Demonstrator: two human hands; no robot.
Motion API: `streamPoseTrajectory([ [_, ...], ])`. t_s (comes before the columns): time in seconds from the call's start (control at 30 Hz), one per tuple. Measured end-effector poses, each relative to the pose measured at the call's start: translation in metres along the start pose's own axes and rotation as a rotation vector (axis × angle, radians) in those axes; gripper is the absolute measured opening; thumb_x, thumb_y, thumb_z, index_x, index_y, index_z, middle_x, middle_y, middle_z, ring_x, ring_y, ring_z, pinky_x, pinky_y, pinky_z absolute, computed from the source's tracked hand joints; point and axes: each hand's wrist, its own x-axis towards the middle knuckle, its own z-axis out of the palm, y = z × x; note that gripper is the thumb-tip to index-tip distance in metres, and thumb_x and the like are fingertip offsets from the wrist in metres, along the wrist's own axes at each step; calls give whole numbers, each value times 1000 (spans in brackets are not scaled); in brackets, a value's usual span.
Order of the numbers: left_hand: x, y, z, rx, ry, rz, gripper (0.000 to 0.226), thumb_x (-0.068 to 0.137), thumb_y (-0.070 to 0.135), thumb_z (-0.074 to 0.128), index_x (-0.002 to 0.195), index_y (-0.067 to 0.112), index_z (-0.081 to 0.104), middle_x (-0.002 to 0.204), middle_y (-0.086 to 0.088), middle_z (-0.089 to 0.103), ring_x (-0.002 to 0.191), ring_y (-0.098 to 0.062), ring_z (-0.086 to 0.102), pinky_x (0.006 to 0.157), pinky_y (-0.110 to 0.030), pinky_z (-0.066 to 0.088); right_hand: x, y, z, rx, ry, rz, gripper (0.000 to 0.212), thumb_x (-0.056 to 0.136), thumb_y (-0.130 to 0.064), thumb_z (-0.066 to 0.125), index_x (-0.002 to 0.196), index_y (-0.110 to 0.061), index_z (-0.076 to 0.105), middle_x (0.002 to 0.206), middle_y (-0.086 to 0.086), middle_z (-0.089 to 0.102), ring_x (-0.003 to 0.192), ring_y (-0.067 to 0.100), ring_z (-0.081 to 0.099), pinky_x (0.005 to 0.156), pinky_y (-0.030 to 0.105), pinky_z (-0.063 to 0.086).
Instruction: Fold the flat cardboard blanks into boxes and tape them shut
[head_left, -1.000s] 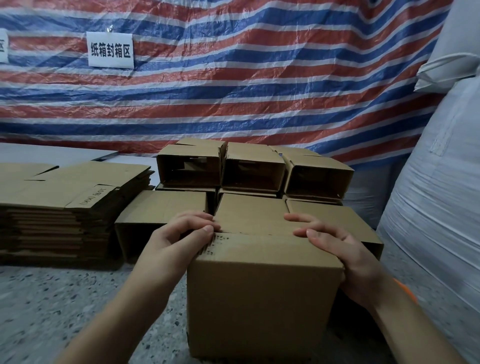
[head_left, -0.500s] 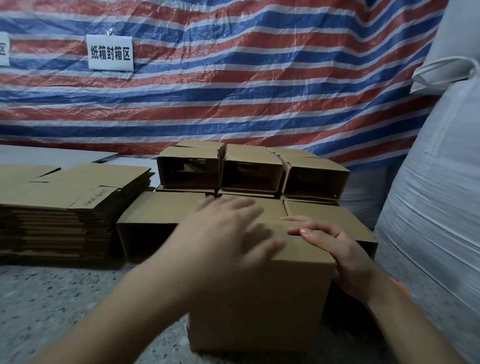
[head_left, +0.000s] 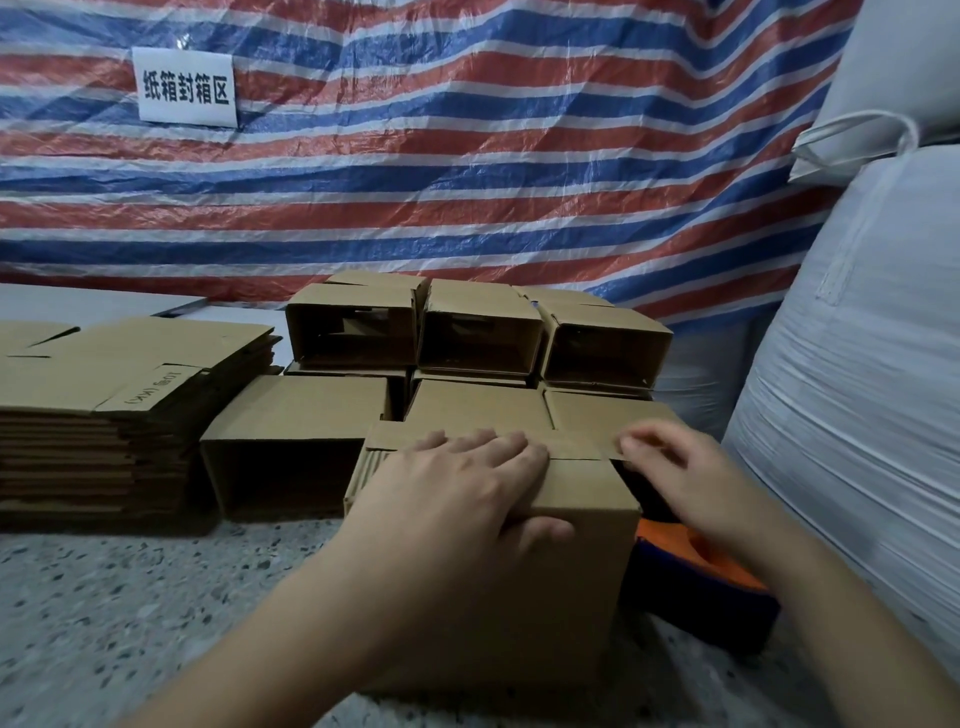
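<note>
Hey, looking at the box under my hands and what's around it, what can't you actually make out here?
Head view only:
- Top seam of the front box: covered by the left hand; taped or not, unclear.
- Right hand: motion-blurred, its grip unclear.
- Orange and blue object: mostly hidden by box and forearm.
- Print on the flat blanks: too small.

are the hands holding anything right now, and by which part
The left hand presses flat on the box top, thumb over its front edge. The right hand touches the box's top right flap; its grip is blurred.

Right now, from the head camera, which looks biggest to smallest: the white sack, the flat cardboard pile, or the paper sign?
1. white sack, though it's partly cut off.
2. flat cardboard pile.
3. paper sign, though it hangs farthest away.
</note>
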Motion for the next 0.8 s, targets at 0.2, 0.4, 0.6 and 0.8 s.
streamPoseTrajectory([
  [0.2,-1,-1,2,1,24,10,81,79,71,3,153,38,13,159,16,20,146,-7,18,118,-30,16,-21,36,18,-699,23,249,40,91,-69,46,93,-29,47,92,-8,50,77,9,53,58,27,39],
  [0.4,-1,0,3,18,34,13,82,79,70,3,153,37,15,160,15,21,147,-9,18,118,-31,17,-37,46,31,-783,105,280,57,84,-79,48,104,-27,36,77,-12,55,59,3,53,45,26,42],
  [0.6,-2,1,4,20,66,4,81,80,70,1,154,38,12,160,16,18,147,-8,16,119,-30,15,-40,60,41,-1097,170,116,67,85,-84,27,131,-37,38,67,-15,48,49,1,42,36,21,25],
  [0.8,-4,3,2,15,88,-5,80,81,70,0,153,38,14,160,16,20,147,-8,19,118,-30,16,-43,63,33,-1098,215,54,69,81,-85,13,113,-38,52,62,-13,50,52,2,50,40,21,43],
])
